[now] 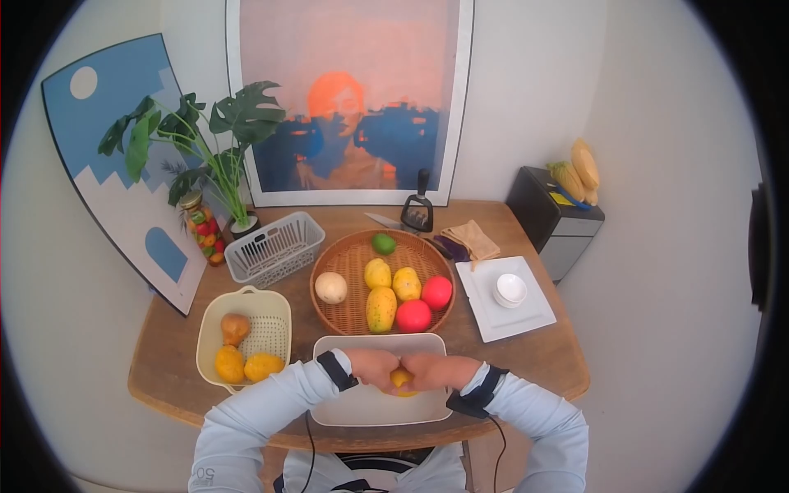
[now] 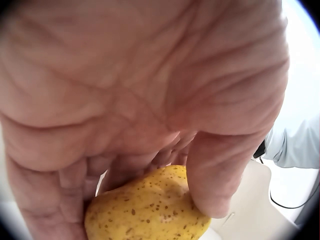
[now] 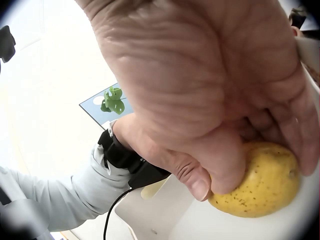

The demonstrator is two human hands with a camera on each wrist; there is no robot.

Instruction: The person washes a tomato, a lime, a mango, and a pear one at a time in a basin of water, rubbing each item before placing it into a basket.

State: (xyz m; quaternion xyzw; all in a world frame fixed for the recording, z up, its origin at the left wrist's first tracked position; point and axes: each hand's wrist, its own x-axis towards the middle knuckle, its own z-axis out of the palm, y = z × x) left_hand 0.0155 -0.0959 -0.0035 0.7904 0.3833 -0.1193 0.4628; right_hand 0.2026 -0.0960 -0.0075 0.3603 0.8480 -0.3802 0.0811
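Over the white basin (image 1: pixel 353 407), both hands hold a yellow, brown-speckled potato (image 1: pixel 402 381). From one side my left hand (image 1: pixel 372 367) grips it; in the left wrist view the thumb presses on the potato (image 2: pixel 150 210) and the fingers curl round its other side. My right hand (image 1: pixel 436 372) grips it from the opposite side, thumb and fingers round the potato (image 3: pixel 260 182) in the right wrist view. The two hands meet above it and hide much of it in the head view. Nothing else shows in either hand.
Left of the basin, a cream colander (image 1: pixel 279 306) holds an onion (image 1: pixel 235 329) and two potatoes (image 1: pixel 264 366). Behind stands a wicker basket (image 1: pixel 329 255) of mixed produce, beside a grey plastic basket (image 1: pixel 275 246). A knife (image 1: pixel 380 219) lies further back. Bowls (image 1: pixel 510 289) sit on a white plate (image 1: pixel 485 320).
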